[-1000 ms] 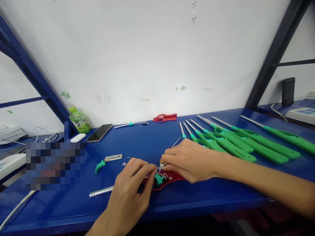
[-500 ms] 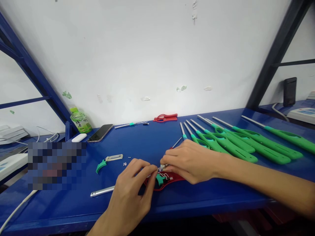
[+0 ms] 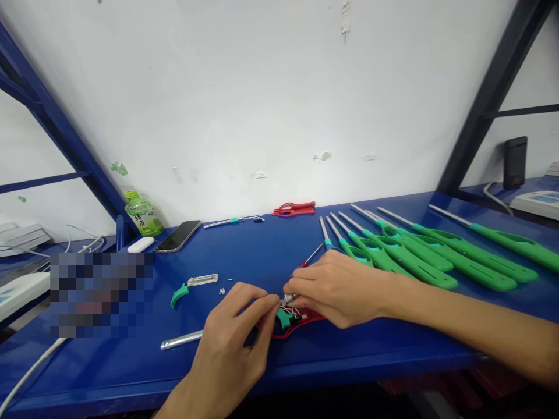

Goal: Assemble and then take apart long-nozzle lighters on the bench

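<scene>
A red half shell of a long-necked lighter (image 3: 311, 317) lies open near the table's front edge, with a green trigger (image 3: 285, 318) and thin white wires inside. Its metal tube (image 3: 181, 339) sticks out to the left, past my left hand (image 3: 238, 331). That hand is closed in a pinch over the shell; whatever is between its fingertips is too small to make out. Meeting it from the right, my right hand (image 3: 334, 287) pinches a small whitish-metal fitting (image 3: 289, 298), partly hidden by the fingers. A red-handled screwdriver (image 3: 311, 256) lies just behind the right hand.
Several green long-necked lighters (image 3: 414, 250) fan out at the right. Left of my hands are a clear tank with green lever (image 3: 196, 283) and tiny white pieces (image 3: 222, 291). Farther back are a red shell (image 3: 293, 208), a metal rod (image 3: 227, 222), a phone (image 3: 179, 235) and a bottle (image 3: 143, 212).
Both hands stay almost in place over the red shell. The right fingers have shifted very slightly, and more of the screwdriver's red handle shows.
</scene>
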A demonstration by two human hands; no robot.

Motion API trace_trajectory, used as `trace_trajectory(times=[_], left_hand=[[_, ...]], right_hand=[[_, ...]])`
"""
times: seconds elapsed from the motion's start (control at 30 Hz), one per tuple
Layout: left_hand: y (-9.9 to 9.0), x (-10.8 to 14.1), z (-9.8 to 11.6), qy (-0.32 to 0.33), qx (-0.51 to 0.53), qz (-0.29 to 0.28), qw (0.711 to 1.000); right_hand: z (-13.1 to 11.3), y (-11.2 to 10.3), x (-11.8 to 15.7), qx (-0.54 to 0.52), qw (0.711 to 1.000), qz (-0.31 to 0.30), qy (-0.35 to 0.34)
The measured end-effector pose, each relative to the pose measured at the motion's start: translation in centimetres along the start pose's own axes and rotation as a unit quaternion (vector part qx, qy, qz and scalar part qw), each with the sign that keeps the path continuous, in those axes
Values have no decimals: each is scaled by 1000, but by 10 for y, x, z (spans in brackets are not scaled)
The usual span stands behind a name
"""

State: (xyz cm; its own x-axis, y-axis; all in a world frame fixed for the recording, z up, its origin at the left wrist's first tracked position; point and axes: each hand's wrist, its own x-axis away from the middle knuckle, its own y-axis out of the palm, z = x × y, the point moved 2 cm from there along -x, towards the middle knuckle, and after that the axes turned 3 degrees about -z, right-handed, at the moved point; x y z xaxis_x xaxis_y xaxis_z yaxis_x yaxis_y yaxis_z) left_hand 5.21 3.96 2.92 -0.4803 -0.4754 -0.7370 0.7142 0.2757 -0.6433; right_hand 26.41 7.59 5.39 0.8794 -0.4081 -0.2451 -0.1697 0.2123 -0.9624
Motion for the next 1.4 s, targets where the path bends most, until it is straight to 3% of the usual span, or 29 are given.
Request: trace_trajectory(times=[0.43,0.87,1.07,1.4], left_hand=[[2,0,0,5,-10,-10,1000],[2,-2,-4,-58,-21,-31,998],[0,-2,-3,-54,-14,-23,998],[-1,-4,0,-41,-19,-16,999]], right_hand=[[3,1,0,-9,1000,15,-20],[9,3,3,14,993,111,-22],[8,7,4,23,987,152,-43],[5,9,2,19,990,130,-50]])
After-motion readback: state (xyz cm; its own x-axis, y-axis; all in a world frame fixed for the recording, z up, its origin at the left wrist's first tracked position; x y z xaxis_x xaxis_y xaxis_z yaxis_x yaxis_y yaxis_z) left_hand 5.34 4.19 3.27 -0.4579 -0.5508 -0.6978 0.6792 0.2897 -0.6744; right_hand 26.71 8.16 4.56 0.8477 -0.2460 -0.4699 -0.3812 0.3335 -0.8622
